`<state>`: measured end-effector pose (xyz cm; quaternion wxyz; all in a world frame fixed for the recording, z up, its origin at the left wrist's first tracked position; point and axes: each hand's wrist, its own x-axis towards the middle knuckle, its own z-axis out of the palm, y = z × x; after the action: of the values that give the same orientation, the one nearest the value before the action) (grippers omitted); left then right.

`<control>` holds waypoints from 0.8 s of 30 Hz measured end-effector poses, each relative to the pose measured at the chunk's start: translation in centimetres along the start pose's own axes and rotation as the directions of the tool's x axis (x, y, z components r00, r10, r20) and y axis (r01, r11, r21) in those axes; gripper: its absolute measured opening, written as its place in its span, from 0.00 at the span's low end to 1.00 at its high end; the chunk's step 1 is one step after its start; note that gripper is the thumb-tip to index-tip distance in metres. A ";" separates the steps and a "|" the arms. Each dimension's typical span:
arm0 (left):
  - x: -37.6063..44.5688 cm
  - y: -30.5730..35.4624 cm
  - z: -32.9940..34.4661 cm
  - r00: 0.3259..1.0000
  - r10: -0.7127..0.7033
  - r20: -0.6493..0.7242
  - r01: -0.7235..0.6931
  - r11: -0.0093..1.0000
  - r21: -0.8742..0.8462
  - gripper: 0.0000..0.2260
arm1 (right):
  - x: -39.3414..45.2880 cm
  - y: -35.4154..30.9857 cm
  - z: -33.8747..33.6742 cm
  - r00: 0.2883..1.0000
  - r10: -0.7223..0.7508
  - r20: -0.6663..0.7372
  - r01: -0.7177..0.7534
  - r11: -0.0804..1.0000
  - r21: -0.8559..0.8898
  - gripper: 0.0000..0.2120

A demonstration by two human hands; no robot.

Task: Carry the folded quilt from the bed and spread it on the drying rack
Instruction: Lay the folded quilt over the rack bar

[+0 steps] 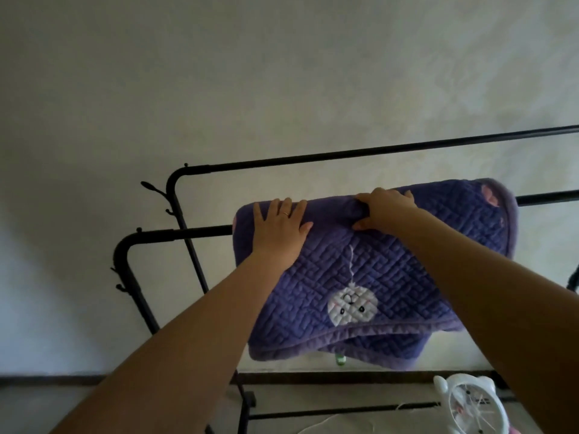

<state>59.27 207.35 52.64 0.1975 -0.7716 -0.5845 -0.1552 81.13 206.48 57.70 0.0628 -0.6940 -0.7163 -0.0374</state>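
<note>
Quilt (376, 277), purple and still folded, is hanging over the nearer top bar of the black drying rack (150, 236), its stitched face with a white animal patch sloping down toward me. My left hand (279, 227) is lying flat on the fold at the top, fingers straight and spread, a ring on one of them, pressing the fabric against the bar. My right hand (385, 211) is gripping a bunch of quilt at the top edge, fingers curled round it. The rack's farther bar is running behind, against a pale wall (250, 73). Low at the right, a small white fan (470, 405) is sitting by the rack's base.
</note>
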 end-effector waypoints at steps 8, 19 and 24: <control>-8.5 -2.8 3.6 0.963 -0.253 -0.089 0.248 0.966 -0.072 0.34 | 0.3 -1.2 -0.3 0.996 0.082 0.047 -0.083 0.996 0.017 0.34; -14.9 -0.1 8.0 0.904 -0.403 0.140 0.426 0.832 -0.355 0.53 | 0.7 -0.7 0.4 0.993 0.116 0.002 -0.116 0.993 0.024 0.32; -16.4 1.9 7.2 0.937 -0.347 0.033 0.331 0.856 -0.397 0.47 | 0.8 -0.3 1.5 0.991 0.114 -0.067 -0.113 0.994 0.014 0.31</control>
<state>56.77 196.62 38.39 0.0183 -0.6774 -0.6633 -0.3176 80.75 207.45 56.35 0.0925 -0.7315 -0.6734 -0.0535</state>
